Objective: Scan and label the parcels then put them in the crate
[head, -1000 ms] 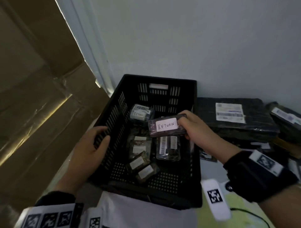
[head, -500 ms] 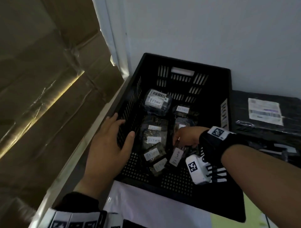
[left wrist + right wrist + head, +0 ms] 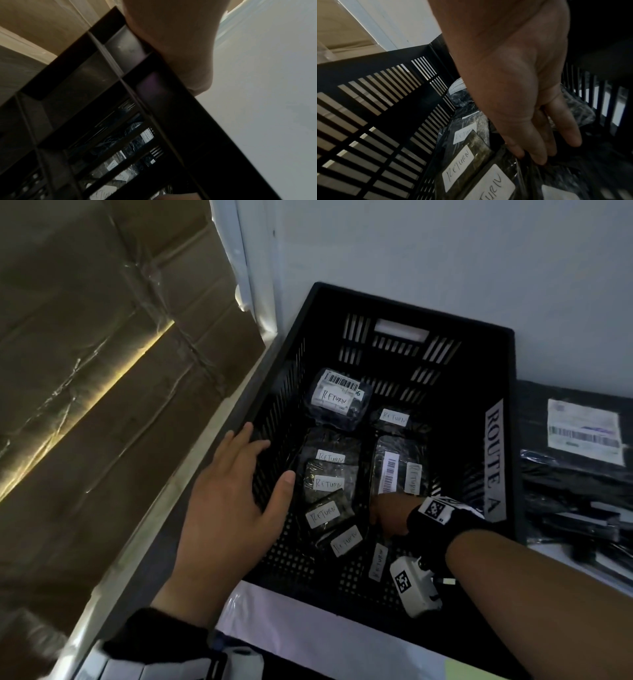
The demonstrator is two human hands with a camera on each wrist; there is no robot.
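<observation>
Holding labelled parcels (image 3: 329, 470), the crate (image 3: 493, 364) has both grips, fingers relaxed, touching it.

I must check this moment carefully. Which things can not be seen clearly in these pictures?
- Right hand fingertips: the hand itself hides them in the head view; the right wrist view is too dark to show a grip.
- Parcel with the upright RETURN label: partly behind the wrist camera.
- Shipping label beside the crate: print too blurred to read.
- Left hand fingers: cut off by the left wrist view's top edge.
</observation>
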